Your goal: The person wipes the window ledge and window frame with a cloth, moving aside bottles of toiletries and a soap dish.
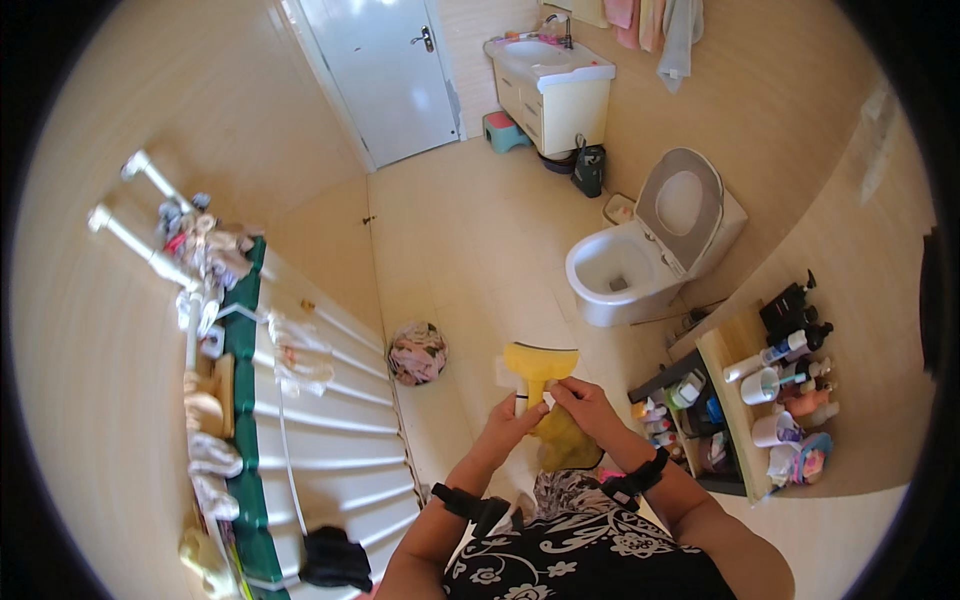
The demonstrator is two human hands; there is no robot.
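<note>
A yellow squeegee (541,362) with a wide, curved head and a dark strip along its far edge is held up in front of my body. My left hand (508,424) is closed round its handle from the left. On the other side my right hand (590,408) is closed, with thumb and fingers pinching near the squeegee's neck beside a small white patch. Below the hands hangs a soft yellow cloth-like thing (566,444); its exact kind is unclear. The lower part of the handle is hidden by my fingers and this yellow thing.
A toilet (606,270) with raised lid stands ahead right, near a shelf unit (736,400) of bottles and cups. To the left are a white radiator-like ribbed panel (330,385) and a basin of clothes (418,353). A sink cabinet (575,105) and door (385,80) are farther off.
</note>
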